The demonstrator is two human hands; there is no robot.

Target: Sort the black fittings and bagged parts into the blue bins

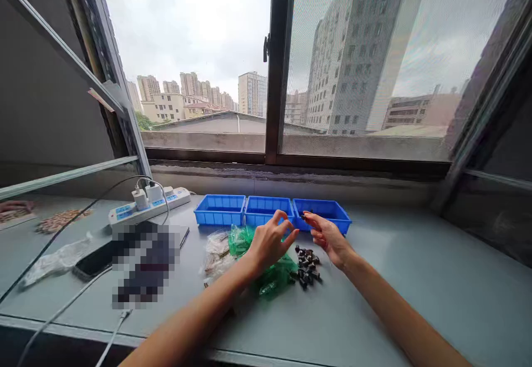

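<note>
My right hand (332,239) pinches a small dark piece (303,217) between thumb and fingertips, at the front edge of the right-hand blue bin (343,224). Its exact kind is too small to make out. Just left of it, my left hand (270,239) is raised in front of the middle blue bin (260,218), thumb and fingers apart and nothing seen between them. Below the hands lies a pile of small black and metallic pieces (306,270). A crumpled green plastic bag (274,278) lies beside the pile, partly hidden by my left hand and forearm.
A third blue bin (219,218) stands at the left of the row. Clear plastic bags (216,253) lie before it. Further left are a white power strip (152,207) with chargers, cables, a dark phone (97,259) and a clear wrapper (60,261). A window backs the table.
</note>
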